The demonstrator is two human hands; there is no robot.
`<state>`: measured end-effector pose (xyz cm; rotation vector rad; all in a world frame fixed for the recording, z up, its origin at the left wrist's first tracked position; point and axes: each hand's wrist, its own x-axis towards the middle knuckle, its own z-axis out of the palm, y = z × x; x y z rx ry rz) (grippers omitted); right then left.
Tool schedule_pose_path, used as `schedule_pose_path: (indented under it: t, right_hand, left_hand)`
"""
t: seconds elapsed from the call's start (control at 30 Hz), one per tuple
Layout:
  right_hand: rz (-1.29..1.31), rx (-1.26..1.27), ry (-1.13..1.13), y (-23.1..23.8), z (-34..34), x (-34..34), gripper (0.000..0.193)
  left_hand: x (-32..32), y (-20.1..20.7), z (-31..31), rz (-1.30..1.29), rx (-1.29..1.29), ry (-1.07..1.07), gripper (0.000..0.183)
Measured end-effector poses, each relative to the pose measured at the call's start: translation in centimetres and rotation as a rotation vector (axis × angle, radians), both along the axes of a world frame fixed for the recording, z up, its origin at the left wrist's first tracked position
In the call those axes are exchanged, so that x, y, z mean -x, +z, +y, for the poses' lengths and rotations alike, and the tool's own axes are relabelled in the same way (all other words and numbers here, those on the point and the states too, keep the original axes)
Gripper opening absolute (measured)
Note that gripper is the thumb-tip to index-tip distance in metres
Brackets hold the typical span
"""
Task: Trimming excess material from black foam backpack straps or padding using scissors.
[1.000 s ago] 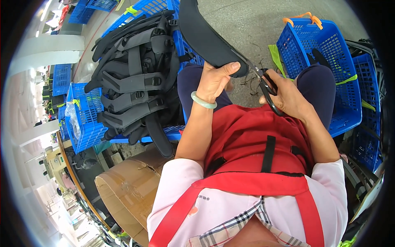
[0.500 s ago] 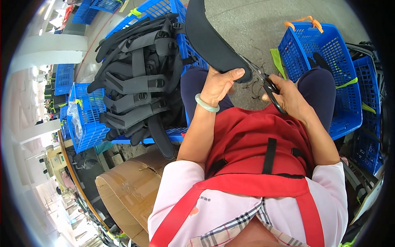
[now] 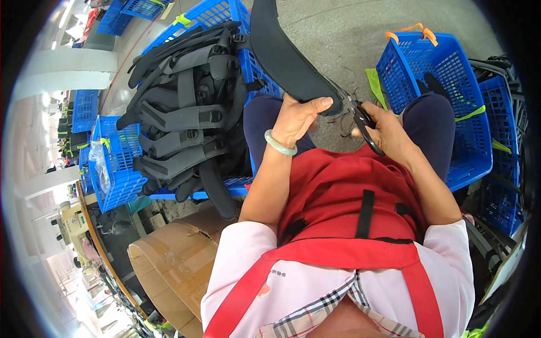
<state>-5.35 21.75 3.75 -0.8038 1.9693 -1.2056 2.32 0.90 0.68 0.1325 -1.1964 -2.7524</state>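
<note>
A curved black padded strap [image 3: 290, 59] is held near its lower end by my left hand [image 3: 296, 119], with the thumb on top and the other fingers underneath. My right hand [image 3: 386, 128] grips a pair of black-handled scissors [image 3: 366, 122]. The metal blades lie along the right edge of the strap near its rounded end; whether they touch it I cannot tell. Left of my left hand, a pile of black straps [image 3: 189, 112] with buckles lies over a blue crate [image 3: 256, 67].
To the right stands a blue crate [image 3: 479, 143] with orange and yellow-green ties and a few dark pieces inside. Behind it is another blue crate [image 3: 504, 174]. A cardboard box [image 3: 177, 262] sits at lower left. Dark thread scraps [image 3: 345, 121] lie on the floor between my knees.
The whole view has shifted slightly. Both hands keep their grips, and the scissors stay beside the strap's edge with little visible movement.
</note>
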Motion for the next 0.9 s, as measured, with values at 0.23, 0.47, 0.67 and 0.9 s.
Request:
schedule_pose_path:
  t: [0.23,0.47,0.67,0.9]
  right_hand:
    - [0.057,0.023,-0.013,-0.2,-0.1,0.1,0.041]
    - [-0.167,0.239,-0.253,-0.5,-1.7,2.7,0.034]
    - [-0.167,0.436,-0.195,0.2,-3.5,4.1,0.030]
    - [0.139,0.034,0.241,2.5,0.3,3.7,0.022]
  left_hand:
    - [0.1,0.0,0.5,-0.018,0.038,-0.006,0.025]
    - [0.5,-0.3,2.8,-0.078,0.449,-0.167,0.031]
    - [0.8,-2.8,3.8,-0.003,0.640,-0.085,0.044]
    - [0.7,1.4,-3.0,-0.132,0.073,0.155,0.033]
